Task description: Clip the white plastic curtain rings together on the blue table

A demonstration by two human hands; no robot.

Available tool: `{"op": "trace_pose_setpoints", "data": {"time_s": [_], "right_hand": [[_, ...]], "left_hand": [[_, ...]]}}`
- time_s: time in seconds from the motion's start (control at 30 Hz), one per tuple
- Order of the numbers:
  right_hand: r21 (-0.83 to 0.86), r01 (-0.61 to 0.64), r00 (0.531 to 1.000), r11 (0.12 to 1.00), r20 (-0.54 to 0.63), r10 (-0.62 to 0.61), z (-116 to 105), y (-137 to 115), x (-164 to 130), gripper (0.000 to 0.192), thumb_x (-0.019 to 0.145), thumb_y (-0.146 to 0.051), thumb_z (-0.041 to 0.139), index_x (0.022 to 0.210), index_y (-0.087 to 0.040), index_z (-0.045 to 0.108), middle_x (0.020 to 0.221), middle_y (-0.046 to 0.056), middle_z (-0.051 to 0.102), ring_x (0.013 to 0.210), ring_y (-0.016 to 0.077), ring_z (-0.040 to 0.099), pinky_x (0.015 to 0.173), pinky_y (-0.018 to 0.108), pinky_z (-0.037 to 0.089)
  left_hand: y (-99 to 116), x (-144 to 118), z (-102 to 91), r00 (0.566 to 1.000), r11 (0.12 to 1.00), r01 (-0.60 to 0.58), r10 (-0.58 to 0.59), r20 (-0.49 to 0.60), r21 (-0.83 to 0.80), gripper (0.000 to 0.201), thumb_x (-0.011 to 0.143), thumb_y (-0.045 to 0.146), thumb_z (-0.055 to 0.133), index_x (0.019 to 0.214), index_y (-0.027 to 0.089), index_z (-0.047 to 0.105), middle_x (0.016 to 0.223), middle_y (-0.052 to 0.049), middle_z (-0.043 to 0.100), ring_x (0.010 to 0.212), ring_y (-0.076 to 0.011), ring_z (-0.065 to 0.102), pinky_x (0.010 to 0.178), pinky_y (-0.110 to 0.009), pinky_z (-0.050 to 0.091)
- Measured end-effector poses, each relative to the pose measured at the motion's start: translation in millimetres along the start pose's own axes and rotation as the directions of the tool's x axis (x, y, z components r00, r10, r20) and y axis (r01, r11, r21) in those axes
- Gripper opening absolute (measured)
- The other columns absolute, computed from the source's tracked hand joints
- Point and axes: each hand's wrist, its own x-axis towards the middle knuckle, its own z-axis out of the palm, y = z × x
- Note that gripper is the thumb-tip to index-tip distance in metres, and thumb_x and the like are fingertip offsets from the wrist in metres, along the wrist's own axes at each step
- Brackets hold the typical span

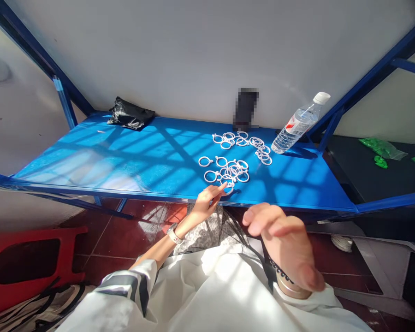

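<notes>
White curtain rings [233,170], each with a small eyelet, lie in a loose overlapping group near the front edge of the blue table. At the near side of this group, my left hand [207,201] has its fingertips closed at one white curtain ring [229,191]. My right hand [285,237] is raised in front of the table edge, close to the camera. Its fingers are slightly bent and apart from the thumb, with nothing seen in them. A second group of curtain rings [242,139] lies farther back.
On the blue table [124,161] stand a tilted-looking water bottle [293,127] and a pixelated dark object [245,109] by the wall. A black plastic bag [130,114] lies at the back left. Blue metal bars [370,74] frame the table. A red stool [67,249] is at lower left.
</notes>
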Motion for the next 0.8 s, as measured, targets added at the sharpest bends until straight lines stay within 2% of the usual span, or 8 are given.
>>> {"op": "trace_pose_setpoints", "data": {"time_s": [0.17, 0.23, 0.33, 0.43, 0.67, 0.8], "right_hand": [[0.037, -0.058, 0.997, 0.998, -0.049, 0.060, 30, 26, 64, 0.025, 0.090, -0.035, 0.052, 0.111, -0.024, 0.060, 0.111, 0.008, 0.066, 0.103, 0.0206, 0.063, 0.082, 0.033, 0.053], [0.056, -0.093, 0.992, 0.994, -0.075, 0.097, 41, 38, 79, 0.025, 0.090, -0.031, 0.051, 0.112, -0.023, 0.059, 0.116, 0.010, 0.064, 0.108, 0.0206, 0.062, 0.085, 0.034, 0.053], [0.037, -0.139, 0.990, 0.990, -0.001, 0.139, 49, 51, 79, 0.026, 0.089, -0.028, 0.053, 0.113, -0.022, 0.058, 0.109, 0.009, 0.069, 0.102, 0.0202, 0.066, 0.089, 0.036, 0.052], [-0.041, -0.103, 0.993, 0.994, 0.051, 0.105, 51, 54, 70, 0.031, 0.087, -0.026, 0.054, 0.117, -0.021, 0.058, 0.107, 0.008, 0.071, 0.100, 0.0209, 0.066, 0.093, 0.039, 0.051], [-0.041, -0.103, 0.993, 0.994, 0.055, 0.105, 55, 54, 67, 0.031, 0.091, -0.028, 0.050, 0.119, -0.021, 0.060, 0.102, 0.007, 0.073, 0.093, 0.0188, 0.069, 0.077, 0.030, 0.055], [0.011, -0.142, 0.988, 0.990, 0.057, 0.142, 56, 53, 66, 0.027, 0.092, -0.032, 0.051, 0.114, -0.022, 0.064, 0.090, 0.005, 0.075, 0.081, 0.0180, 0.071, 0.074, 0.028, 0.056]], "left_hand": [[-1, 1, -0.2, 0.999, 0.998, 0.043, -0.043, -0.008, -0.045, 0.046, 0.091, 0.012, 0.044, 0.136, 0.020, 0.049, 0.092, -0.004, 0.072, 0.080, -0.0137, 0.064, 0.078, -0.028, 0.054], [-1, 1, -0.4, 0.997, 0.993, 0.082, -0.083, 0.000, -0.085, 0.044, 0.091, 0.013, 0.045, 0.135, 0.020, 0.051, 0.092, -0.005, 0.072, 0.079, -0.0133, 0.065, 0.076, -0.027, 0.054], [1, 2, -1.6, 0.988, 0.978, 0.151, -0.152, -0.001, -0.144, 0.041, 0.092, 0.017, 0.047, 0.132, 0.019, 0.054, 0.094, -0.006, 0.073, 0.077, -0.0129, 0.067, 0.070, -0.024, 0.055], [3, 4, -3.3, 0.982, 0.967, 0.189, -0.190, 0.007, -0.168, 0.038, 0.093, 0.019, 0.048, 0.130, 0.018, 0.056, 0.096, -0.007, 0.073, 0.076, -0.0128, 0.067, 0.068, -0.022, 0.055], [2, 4, -3.4, 0.983, 0.963, 0.178, -0.181, 0.007, -0.204, 0.039, 0.094, 0.021, 0.046, 0.132, 0.018, 0.056, 0.089, -0.005, 0.072, 0.067, -0.0104, 0.065, 0.062, -0.020, 0.054], [1, 3, -4.1, 0.994, 0.983, 0.111, -0.109, 0.023, -0.145, 0.040, 0.093, 0.015, 0.045, 0.131, 0.021, 0.055, 0.088, -0.004, 0.071, 0.069, -0.0096, 0.064, 0.066, -0.020, 0.052]]}}
